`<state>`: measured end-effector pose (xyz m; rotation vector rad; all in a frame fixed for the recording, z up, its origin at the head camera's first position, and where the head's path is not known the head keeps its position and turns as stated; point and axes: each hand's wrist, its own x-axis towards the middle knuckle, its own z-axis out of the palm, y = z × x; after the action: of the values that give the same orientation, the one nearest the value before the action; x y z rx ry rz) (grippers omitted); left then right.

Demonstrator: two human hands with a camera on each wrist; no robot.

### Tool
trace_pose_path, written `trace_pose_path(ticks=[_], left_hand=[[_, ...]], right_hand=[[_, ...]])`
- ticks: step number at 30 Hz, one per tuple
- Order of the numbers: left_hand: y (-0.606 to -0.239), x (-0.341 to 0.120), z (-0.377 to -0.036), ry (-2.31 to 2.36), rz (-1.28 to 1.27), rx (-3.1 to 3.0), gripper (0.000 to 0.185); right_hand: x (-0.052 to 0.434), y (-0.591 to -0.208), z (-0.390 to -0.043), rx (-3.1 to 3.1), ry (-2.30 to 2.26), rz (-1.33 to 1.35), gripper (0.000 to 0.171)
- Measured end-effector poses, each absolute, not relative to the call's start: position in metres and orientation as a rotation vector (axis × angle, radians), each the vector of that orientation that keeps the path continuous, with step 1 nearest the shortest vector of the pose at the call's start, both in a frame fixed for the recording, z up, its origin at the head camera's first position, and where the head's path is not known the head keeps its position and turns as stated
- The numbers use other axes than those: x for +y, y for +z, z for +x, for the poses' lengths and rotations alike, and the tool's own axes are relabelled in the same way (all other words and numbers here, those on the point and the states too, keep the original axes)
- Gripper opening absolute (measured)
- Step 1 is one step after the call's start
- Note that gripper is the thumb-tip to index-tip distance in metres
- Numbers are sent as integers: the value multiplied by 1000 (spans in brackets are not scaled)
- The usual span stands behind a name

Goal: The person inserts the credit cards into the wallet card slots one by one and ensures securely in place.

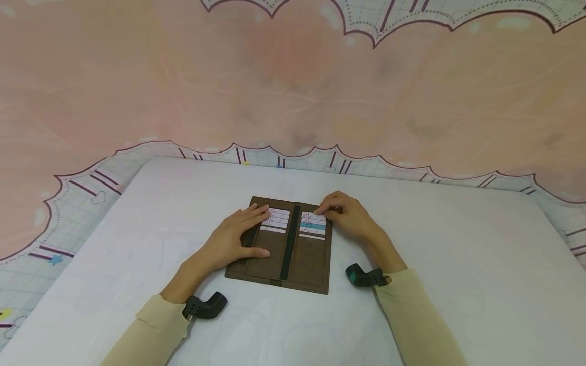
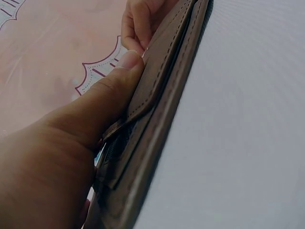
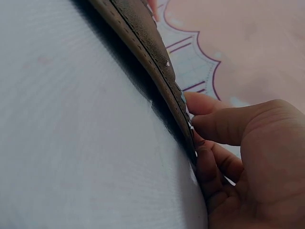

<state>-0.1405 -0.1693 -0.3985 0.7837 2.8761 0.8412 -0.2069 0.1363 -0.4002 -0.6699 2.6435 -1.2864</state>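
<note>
A brown leather wallet lies open on the white table, with rows of cards in the left slots and the right slots. My left hand rests flat on the left half, fingers straight beside the cards. In the left wrist view its thumb presses on a wallet flap. My right hand sits at the wallet's upper right, fingers curled, pinching the top card there. The right wrist view shows these fingers against the wallet's edge.
Black wrist cameras sit on both beige sleeves. A pink cloth with a scalloped patterned border surrounds the table on the far side and both sides. The table's left edge slants near my left forearm.
</note>
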Motion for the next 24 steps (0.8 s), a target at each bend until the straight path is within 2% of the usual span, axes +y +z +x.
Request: trace_pose_path(ticks=[24], left_hand=[[-393, -167, -138, 799, 797, 2899, 88]], right_hand=[[135, -396, -203, 2611, -1316, -733, 23]])
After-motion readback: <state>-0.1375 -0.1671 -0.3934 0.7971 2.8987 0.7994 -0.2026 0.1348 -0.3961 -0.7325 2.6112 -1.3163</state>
